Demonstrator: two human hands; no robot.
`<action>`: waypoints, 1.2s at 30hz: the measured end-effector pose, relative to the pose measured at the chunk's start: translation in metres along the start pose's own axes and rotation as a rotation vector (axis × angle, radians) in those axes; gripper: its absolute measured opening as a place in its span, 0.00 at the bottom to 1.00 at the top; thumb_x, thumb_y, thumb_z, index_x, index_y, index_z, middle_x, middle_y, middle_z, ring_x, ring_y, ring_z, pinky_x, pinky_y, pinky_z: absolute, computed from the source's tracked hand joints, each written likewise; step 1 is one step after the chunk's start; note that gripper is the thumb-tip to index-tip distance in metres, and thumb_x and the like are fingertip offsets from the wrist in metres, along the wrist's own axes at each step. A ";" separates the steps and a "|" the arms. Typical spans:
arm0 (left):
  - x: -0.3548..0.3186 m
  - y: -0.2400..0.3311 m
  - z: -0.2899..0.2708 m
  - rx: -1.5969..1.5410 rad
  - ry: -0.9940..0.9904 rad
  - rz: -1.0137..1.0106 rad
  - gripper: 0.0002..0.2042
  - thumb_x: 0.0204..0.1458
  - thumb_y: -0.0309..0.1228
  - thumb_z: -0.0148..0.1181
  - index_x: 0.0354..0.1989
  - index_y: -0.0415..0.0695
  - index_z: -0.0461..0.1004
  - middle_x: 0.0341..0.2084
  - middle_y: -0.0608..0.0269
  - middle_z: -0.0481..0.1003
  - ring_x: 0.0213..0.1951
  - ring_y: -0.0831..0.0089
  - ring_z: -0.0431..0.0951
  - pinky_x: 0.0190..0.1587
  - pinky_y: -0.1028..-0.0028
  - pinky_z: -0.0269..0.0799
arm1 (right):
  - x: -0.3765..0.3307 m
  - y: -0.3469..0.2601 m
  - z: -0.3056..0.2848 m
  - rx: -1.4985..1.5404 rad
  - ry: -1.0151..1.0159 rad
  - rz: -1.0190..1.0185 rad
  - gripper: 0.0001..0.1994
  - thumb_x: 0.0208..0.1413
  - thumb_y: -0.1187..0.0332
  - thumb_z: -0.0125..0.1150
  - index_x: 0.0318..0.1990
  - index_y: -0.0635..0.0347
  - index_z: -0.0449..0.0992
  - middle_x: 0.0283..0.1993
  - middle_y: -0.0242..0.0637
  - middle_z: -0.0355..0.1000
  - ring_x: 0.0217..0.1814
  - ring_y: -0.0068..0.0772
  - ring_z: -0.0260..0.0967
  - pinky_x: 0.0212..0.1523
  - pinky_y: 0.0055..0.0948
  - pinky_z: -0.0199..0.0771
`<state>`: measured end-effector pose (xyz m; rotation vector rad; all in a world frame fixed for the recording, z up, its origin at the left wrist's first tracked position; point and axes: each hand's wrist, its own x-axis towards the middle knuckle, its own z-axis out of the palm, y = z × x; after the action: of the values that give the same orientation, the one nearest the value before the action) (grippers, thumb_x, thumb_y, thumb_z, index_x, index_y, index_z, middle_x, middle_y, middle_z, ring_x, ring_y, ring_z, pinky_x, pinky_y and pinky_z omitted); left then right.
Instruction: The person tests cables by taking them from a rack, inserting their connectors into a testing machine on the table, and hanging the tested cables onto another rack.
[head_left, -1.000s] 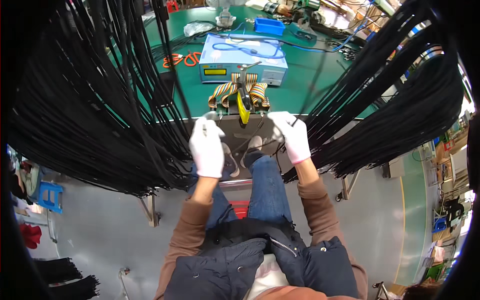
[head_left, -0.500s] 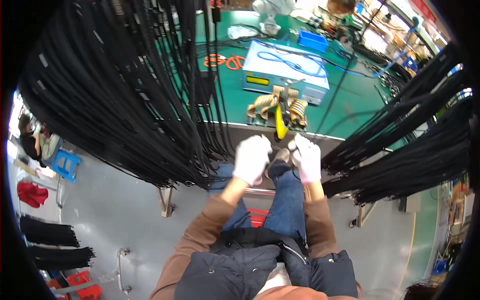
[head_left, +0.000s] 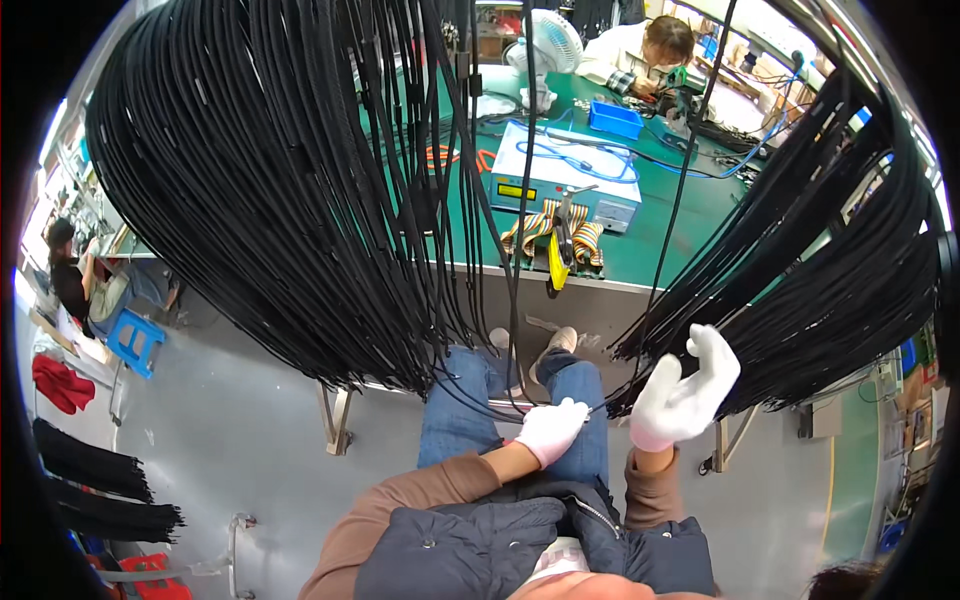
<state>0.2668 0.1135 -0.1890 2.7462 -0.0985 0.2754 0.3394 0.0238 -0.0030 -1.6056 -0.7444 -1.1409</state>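
Observation:
My left hand [head_left: 553,432], in a white glove, is low over my lap with its fingers closed round a thin black cable [head_left: 480,408]. The cable reaches it from the left and a short end shows past the fingertips. Up and to the right, my gloved right hand [head_left: 688,392] is open, thumb and fingers apart, in front of the right bundle of black cables [head_left: 830,290]. I see nothing in its grasp. A much larger bundle of black cables [head_left: 270,200] hangs on the left.
The green table [head_left: 660,245] ahead carries a light blue test box [head_left: 565,175], a clamp with a yellow handle [head_left: 559,262], striped ribbon cables, a blue tray [head_left: 615,120] and a fan [head_left: 552,45]. Another person [head_left: 650,50] works at its far side. A blue stool [head_left: 135,342] stands left.
My left hand has come down toward my lap and now grips a cable. My right hand has moved right and spread open. The view has tilted up, showing more of the far table.

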 end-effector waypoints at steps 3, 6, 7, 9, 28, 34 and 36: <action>-0.007 -0.002 0.006 0.023 0.088 0.032 0.07 0.58 0.33 0.47 0.36 0.43 0.68 0.27 0.54 0.72 0.22 0.55 0.75 0.24 0.61 0.71 | 0.048 -0.040 0.023 0.197 -0.196 -0.118 0.17 0.47 0.81 0.59 0.48 0.67 0.75 0.49 0.43 0.72 0.47 0.37 0.69 0.48 0.28 0.70; -0.009 0.009 0.005 0.057 0.066 0.022 0.07 0.57 0.32 0.48 0.35 0.43 0.69 0.26 0.55 0.72 0.22 0.56 0.75 0.24 0.61 0.70 | 0.094 -0.063 0.081 0.527 -0.399 0.300 0.09 0.59 0.72 0.56 0.45 0.66 0.77 0.45 0.40 0.76 0.43 0.28 0.72 0.43 0.21 0.69; -0.009 0.013 0.005 0.069 0.058 0.013 0.06 0.57 0.32 0.48 0.34 0.43 0.69 0.25 0.55 0.72 0.21 0.57 0.75 0.23 0.61 0.70 | 0.107 -0.056 0.104 0.560 -0.475 0.242 0.10 0.59 0.69 0.56 0.43 0.66 0.77 0.40 0.40 0.76 0.36 0.27 0.71 0.39 0.22 0.70; -0.013 0.011 0.003 0.099 0.059 -0.006 0.06 0.57 0.31 0.49 0.33 0.43 0.69 0.25 0.56 0.72 0.21 0.58 0.75 0.23 0.61 0.70 | 0.123 -0.060 0.132 0.611 -0.547 0.173 0.11 0.59 0.65 0.56 0.42 0.65 0.76 0.36 0.40 0.76 0.29 0.26 0.71 0.35 0.22 0.70; -0.032 -0.005 0.000 0.098 0.113 0.078 0.07 0.56 0.33 0.52 0.31 0.43 0.70 0.23 0.55 0.73 0.18 0.58 0.74 0.20 0.63 0.68 | 0.161 -0.061 0.092 0.483 -0.028 0.049 0.16 0.63 0.65 0.50 0.49 0.67 0.76 0.29 0.33 0.75 0.29 0.22 0.66 0.34 0.17 0.65; -0.035 -0.001 -0.006 0.163 0.061 0.039 0.07 0.56 0.33 0.53 0.31 0.44 0.70 0.24 0.56 0.73 0.18 0.57 0.73 0.20 0.63 0.68 | 0.174 -0.106 0.083 0.614 -0.325 0.034 0.14 0.61 0.66 0.51 0.44 0.67 0.77 0.32 0.35 0.79 0.28 0.24 0.70 0.30 0.20 0.68; -0.035 -0.002 -0.003 0.149 0.074 0.044 0.07 0.56 0.34 0.53 0.31 0.44 0.71 0.24 0.56 0.73 0.18 0.57 0.73 0.19 0.63 0.68 | 0.181 -0.108 0.084 0.798 -0.475 0.137 0.14 0.61 0.66 0.51 0.45 0.67 0.78 0.34 0.36 0.79 0.28 0.23 0.70 0.30 0.20 0.68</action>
<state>0.2323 0.1174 -0.1945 2.8798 -0.1234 0.4110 0.3387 0.1267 0.1987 -1.1969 -1.1881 -0.2656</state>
